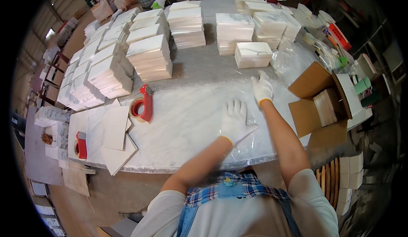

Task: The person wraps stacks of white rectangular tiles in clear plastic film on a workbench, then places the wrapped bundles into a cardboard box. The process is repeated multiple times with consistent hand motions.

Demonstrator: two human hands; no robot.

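Note:
My left hand [235,121], in a white knit glove, lies flat with its fingers spread over a clear plastic film [242,145] at the table's near side. Farther out and to the right, my right hand [262,89] wears the same kind of glove. Its thumb stands away from the fingers, and I see nothing held in it. Just beyond it sits a short stack of white tiles [253,55]. Crumpled clear plastic bags [293,60] lie to its right. An open cardboard box [312,82] with wrapped tiles [328,107] inside is at the right.
Tall stacks of white marble-look tiles [148,56] fill the far left; more stacks [234,29] stand at the far right. Red tape dispensers [146,103] and loose cardboard sheets [115,128] lie at left. Two people with gloved hands [159,2] work across the table.

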